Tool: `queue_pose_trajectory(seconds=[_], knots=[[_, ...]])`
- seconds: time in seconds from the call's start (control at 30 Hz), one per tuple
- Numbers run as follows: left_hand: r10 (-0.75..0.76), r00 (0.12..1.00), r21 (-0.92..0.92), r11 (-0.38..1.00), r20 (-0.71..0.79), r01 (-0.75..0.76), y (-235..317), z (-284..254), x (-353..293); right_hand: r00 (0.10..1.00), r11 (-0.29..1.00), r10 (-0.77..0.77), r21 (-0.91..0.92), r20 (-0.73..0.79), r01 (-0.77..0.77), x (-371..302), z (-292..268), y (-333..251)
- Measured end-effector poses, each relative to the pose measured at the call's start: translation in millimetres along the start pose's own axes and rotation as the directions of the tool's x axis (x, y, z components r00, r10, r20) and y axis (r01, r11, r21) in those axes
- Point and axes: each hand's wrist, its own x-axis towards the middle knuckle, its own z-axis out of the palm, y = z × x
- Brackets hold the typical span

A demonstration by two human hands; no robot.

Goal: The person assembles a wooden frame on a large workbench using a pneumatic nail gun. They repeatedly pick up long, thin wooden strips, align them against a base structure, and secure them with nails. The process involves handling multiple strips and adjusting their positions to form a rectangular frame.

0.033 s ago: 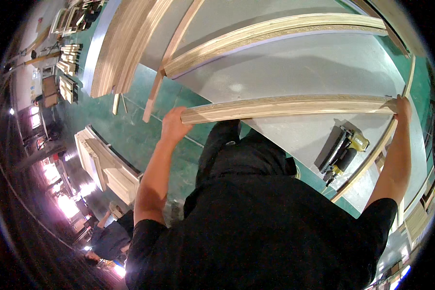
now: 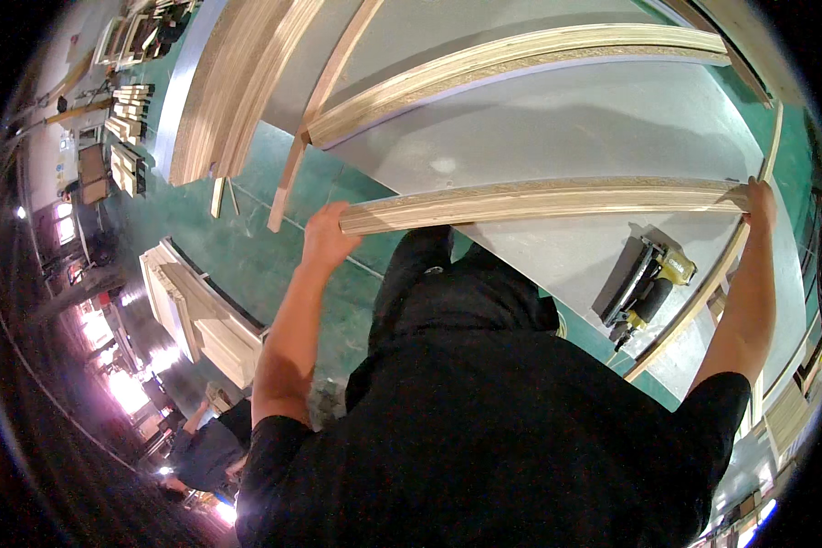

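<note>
A long bundle of layered wooden strips (image 2: 539,203) spans across in front of my body. My left hand (image 2: 329,234) is closed round its left end, beyond the edge of the pale grey panel (image 2: 557,132). At the far right, my right hand (image 2: 760,203) grips the other end beside a thin wooden batten (image 2: 769,155); some of its fingers are hidden. A black and yellow nail gun (image 2: 650,281) lies on the panel, on my side of the bundle and left of my right forearm.
Farther off, a second layered wooden piece (image 2: 521,62) rests across the panel. A narrow slat (image 2: 303,146) sticks out by its left end. Stacked boards (image 2: 237,87) stand upper left, above the green floor (image 2: 256,173). Pale panels (image 2: 201,315) and another person (image 2: 212,447) are lower left.
</note>
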Motion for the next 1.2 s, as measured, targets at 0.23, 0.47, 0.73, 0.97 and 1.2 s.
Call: queue_pose_trajectory(seconds=[0.23,0.47,0.73,0.97,1.2], knots=[[0.083,0.995,-0.011,0.997,0.048,-0.083,4.7,-11.8,7.5,0.998,0.983,-0.041,-0.178,-0.050,0.032,-6.1,-5.5,3.1],[0.109,0.993,0.021,0.994,0.045,-0.110,-7.1,0.8,-4.0,0.898,0.998,-0.060,-0.007,-0.437,0.063,-128.8,10.1,-47.0],[0.278,0.957,-0.167,0.950,0.075,-0.263,-47.4,8.7,6.7,0.992,0.924,0.085,0.380,-0.097,-0.042,-400.8,97.7,-24.9],[0.386,0.918,-0.208,0.909,0.093,-0.362,-44.8,-1.8,18.2,0.998,0.973,-0.023,0.229,-0.054,0.035,-422.4,84.1,-66.5],[0.462,0.887,-0.210,0.866,-0.010,-0.454,-38.2,-1.4,15.0,0.973,0.721,0.206,0.657,0.102,-0.222,-465.9,48.2,-100.6]])
